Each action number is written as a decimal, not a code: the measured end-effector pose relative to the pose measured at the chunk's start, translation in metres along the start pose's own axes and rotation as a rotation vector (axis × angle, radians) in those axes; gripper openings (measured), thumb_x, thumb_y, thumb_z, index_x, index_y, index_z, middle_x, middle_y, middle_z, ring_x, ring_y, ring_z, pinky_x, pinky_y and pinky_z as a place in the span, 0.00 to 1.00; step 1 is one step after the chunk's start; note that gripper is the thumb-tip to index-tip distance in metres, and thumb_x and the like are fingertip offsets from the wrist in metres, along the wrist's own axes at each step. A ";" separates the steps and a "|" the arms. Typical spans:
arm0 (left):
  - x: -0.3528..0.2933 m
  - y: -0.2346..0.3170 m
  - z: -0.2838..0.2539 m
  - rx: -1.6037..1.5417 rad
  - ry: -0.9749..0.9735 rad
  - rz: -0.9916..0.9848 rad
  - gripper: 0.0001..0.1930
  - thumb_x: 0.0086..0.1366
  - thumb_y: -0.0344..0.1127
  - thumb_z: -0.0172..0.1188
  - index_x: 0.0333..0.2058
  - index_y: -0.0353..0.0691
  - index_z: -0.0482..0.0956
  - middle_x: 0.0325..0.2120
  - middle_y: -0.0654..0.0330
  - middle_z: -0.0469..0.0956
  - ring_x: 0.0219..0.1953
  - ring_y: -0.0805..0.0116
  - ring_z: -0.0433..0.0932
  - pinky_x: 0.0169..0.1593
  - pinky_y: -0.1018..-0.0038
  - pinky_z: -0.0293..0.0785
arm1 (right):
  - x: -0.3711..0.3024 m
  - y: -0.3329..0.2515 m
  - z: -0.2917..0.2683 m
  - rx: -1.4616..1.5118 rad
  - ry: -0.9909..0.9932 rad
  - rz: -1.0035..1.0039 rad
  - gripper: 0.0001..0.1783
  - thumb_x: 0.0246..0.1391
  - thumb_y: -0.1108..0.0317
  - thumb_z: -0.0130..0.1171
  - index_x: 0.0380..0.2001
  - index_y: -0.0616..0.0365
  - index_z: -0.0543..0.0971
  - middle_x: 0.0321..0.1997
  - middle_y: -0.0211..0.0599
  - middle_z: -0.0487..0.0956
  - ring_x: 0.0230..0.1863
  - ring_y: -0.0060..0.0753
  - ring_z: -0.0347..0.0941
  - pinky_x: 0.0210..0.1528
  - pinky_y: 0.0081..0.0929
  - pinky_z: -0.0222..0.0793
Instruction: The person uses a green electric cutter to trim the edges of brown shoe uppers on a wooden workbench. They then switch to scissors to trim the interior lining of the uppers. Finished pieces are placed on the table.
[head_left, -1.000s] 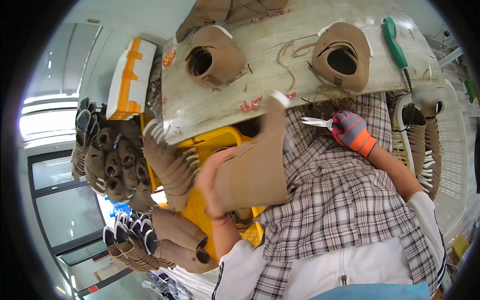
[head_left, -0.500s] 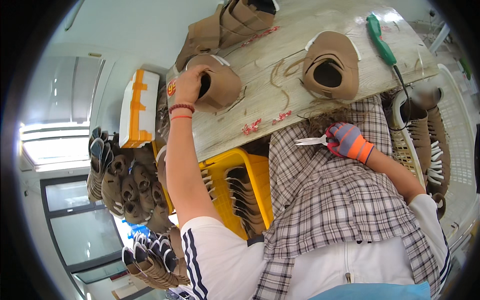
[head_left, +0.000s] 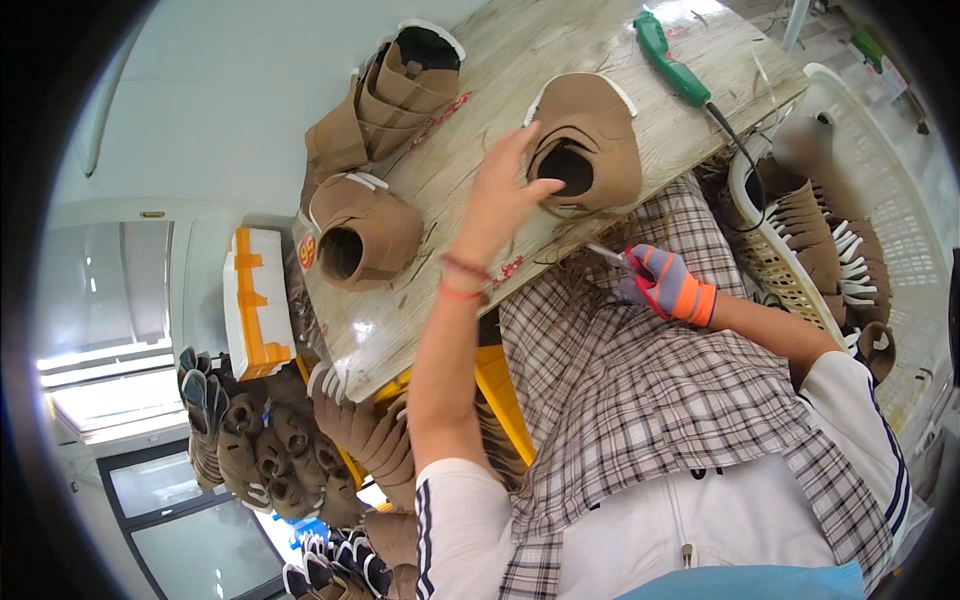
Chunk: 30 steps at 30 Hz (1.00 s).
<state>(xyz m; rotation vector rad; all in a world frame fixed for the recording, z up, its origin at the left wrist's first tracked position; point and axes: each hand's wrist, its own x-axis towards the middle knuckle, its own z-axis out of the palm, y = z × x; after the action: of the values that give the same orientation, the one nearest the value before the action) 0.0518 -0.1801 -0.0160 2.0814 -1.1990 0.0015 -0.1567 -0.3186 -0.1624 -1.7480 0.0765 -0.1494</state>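
A brown shoe upper (head_left: 600, 130) with white edging and a dark round opening rests on the table. My bare left hand (head_left: 500, 200), with a red bead bracelet at the wrist, is at its left side. Thumb and fingers are spread around the near-left edge of the upper, not closed on it. A second brown upper (head_left: 385, 235) sits to the left on the table, its opening facing me. Low in front of the table edge, my right hand (head_left: 665, 283), in a grey and orange glove, holds red-handled scissors (head_left: 603, 254); the blades point left over my plaid apron.
A green corded hand tool (head_left: 672, 62) lies at the far right of the wood-grain table (head_left: 480, 130). Nested uppers (head_left: 410, 95) stand at the back left. A white basket (head_left: 905, 240) of uppers is at right, and a yellow crate (head_left: 505, 395) sits below the table.
My left hand has let go of the left upper and moved right to the other one. The scissors stay in my right hand. The whole view has shifted.
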 end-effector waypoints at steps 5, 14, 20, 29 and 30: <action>0.023 -0.016 -0.002 0.078 -0.049 -0.197 0.26 0.53 0.21 0.50 0.52 0.43 0.76 0.43 0.51 0.79 0.46 0.63 0.78 0.51 0.70 0.71 | -0.016 -0.013 -0.030 0.191 0.127 0.131 0.17 0.53 0.76 0.62 0.47 0.60 0.75 0.24 0.22 0.69 0.23 0.13 0.60 0.26 0.16 0.60; -0.207 -0.030 -0.075 -1.447 0.231 -0.941 0.15 0.59 0.27 0.60 0.46 0.38 0.74 0.40 0.61 0.76 0.42 0.67 0.76 0.42 0.73 0.77 | 0.008 -0.067 -0.064 0.002 0.019 0.046 0.21 0.49 0.72 0.65 0.46 0.62 0.71 0.30 0.31 0.70 0.28 0.22 0.64 0.33 0.21 0.65; -0.341 -0.022 -0.006 -1.679 0.194 -1.227 0.18 0.56 0.23 0.62 0.47 0.38 0.73 0.44 0.61 0.74 0.50 0.68 0.73 0.51 0.69 0.72 | 0.035 -0.060 -0.016 -0.762 -0.366 -0.362 0.20 0.40 0.63 0.67 0.37 0.56 0.75 0.37 0.40 0.76 0.40 0.44 0.73 0.45 0.36 0.67; -0.311 -0.007 0.061 -1.390 0.696 -0.872 0.27 0.60 0.27 0.63 0.57 0.39 0.65 0.51 0.57 0.71 0.54 0.60 0.69 0.57 0.64 0.67 | 0.037 -0.025 0.013 -0.943 -0.437 -0.467 0.19 0.40 0.57 0.67 0.34 0.54 0.77 0.34 0.38 0.76 0.39 0.41 0.72 0.45 0.34 0.66; -0.299 -0.005 0.060 -1.373 0.716 -0.850 0.28 0.61 0.28 0.63 0.58 0.40 0.64 0.53 0.57 0.71 0.55 0.60 0.68 0.58 0.64 0.67 | 0.038 -0.022 0.017 -0.932 -0.447 -0.474 0.18 0.40 0.57 0.67 0.34 0.54 0.77 0.34 0.38 0.76 0.39 0.41 0.72 0.45 0.34 0.66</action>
<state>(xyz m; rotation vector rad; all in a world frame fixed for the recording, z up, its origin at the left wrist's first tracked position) -0.1341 0.0105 -0.1641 0.9837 0.2474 -0.3371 -0.1176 -0.3030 -0.1421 -2.6620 -0.7010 -0.0608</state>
